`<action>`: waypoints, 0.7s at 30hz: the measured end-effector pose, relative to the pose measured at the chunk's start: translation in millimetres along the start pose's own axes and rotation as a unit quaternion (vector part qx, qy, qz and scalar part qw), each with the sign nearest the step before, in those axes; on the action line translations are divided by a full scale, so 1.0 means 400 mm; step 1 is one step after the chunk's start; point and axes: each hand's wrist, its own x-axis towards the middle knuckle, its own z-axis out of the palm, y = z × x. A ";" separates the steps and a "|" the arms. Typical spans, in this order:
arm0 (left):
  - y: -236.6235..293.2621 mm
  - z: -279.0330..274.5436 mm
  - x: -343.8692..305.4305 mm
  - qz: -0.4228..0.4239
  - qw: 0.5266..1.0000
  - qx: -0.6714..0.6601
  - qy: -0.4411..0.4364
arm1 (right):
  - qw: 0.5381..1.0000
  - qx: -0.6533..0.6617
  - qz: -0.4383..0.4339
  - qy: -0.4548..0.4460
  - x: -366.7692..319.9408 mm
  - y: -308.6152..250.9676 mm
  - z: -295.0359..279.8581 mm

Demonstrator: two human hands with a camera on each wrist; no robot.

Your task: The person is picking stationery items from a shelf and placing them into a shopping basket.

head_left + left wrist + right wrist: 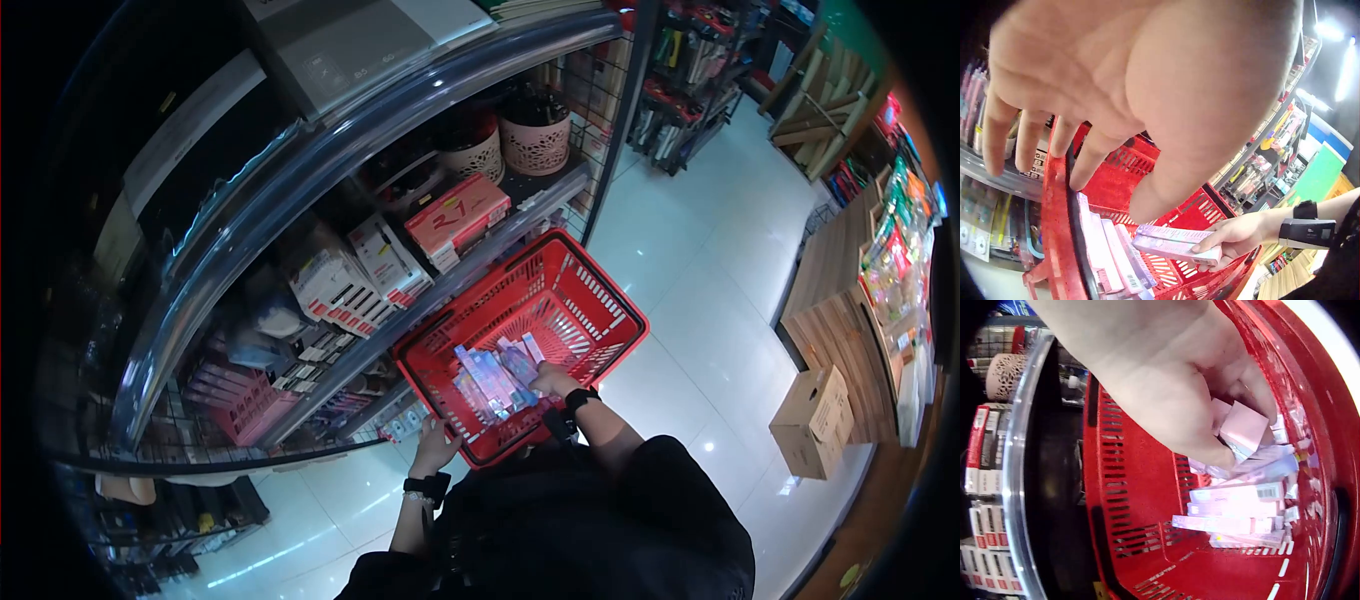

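A red shopping basket holds several slim pink and lilac boxes, lying together on its floor. My right hand reaches inside; in the right wrist view, its thumb and fingers grip small pink boxes by their ends. The left wrist view shows the right hand pinching a long printed pink box above the basket's inside. My left hand is at the basket's near left rim. Its fingers are spread and slightly bent beside the rim in the left wrist view, holding nothing.
A shelf rack with boxed goods and lattice pots runs along the left, close to the basket. Tiled floor lies to the right, with a cardboard box by a wooden stand. Another rack stands farther back.
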 end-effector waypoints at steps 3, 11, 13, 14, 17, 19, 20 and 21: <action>0.014 -0.001 -0.031 0.013 1.000 0.009 0.003 | 0.996 0.019 0.067 -0.057 -0.014 -0.048 -0.004; 0.040 0.029 -0.088 0.057 0.997 -0.051 0.010 | 0.997 0.056 0.052 -0.015 0.143 0.097 0.141; 0.045 0.032 -0.097 0.036 0.998 -0.057 0.012 | 1.000 0.019 -0.007 0.011 0.157 0.127 0.150; 0.046 0.032 -0.099 0.029 0.998 -0.057 0.016 | 1.000 0.017 -0.012 0.005 0.164 0.136 0.150; 0.065 0.033 -0.105 -0.039 0.996 -0.078 -0.015 | 0.999 0.039 -0.009 -0.004 0.175 0.147 0.138; 0.056 0.054 -0.106 -0.034 0.998 -0.053 0.001 | 0.999 0.030 -0.025 -0.002 0.181 0.146 0.137; 0.051 0.064 -0.105 -0.026 0.999 -0.026 0.014 | 0.999 0.025 -0.038 0.004 0.188 0.144 0.135; 0.048 0.071 -0.104 -0.019 0.999 -0.028 0.013 | 0.999 0.022 -0.041 0.001 0.190 0.132 0.128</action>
